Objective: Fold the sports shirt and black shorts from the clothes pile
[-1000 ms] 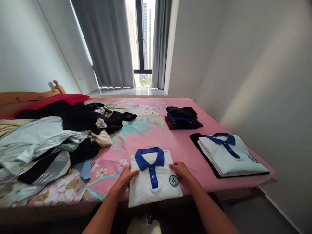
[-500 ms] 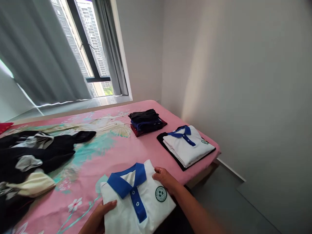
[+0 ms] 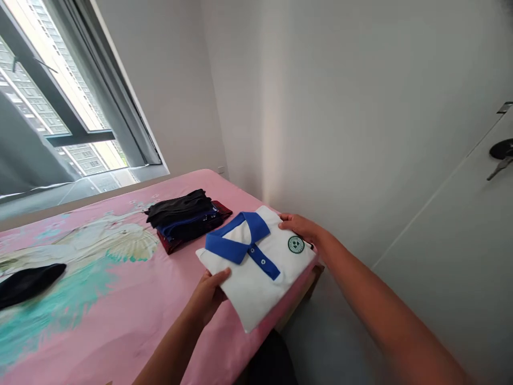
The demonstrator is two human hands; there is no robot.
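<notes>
A folded white polo shirt (image 3: 256,289) with a blue collar, a blue button placket and a round green badge is held level between both hands. My left hand (image 3: 210,291) grips its near left edge, thumb on top and fingers underneath. On the far right edge my right hand (image 3: 298,225) pinches the fabric near the shoulder, close to the badge. The shirt hangs over the bed's right corner and hides the other folded shirts that lay there. Whether it touches them I cannot tell.
A folded stack of dark clothes (image 3: 184,216) lies left of the shirt on the pink floral bedsheet (image 3: 160,315). A black garment (image 3: 32,283) is at the far left. The wall (image 3: 340,133) rises beyond the bed, and a door handle (image 3: 503,155) is at right.
Both hands have carried the polo shirt forward and right, from the bed's near side to over the folded shirts at the corner. The view has turned right, bringing the door handle in.
</notes>
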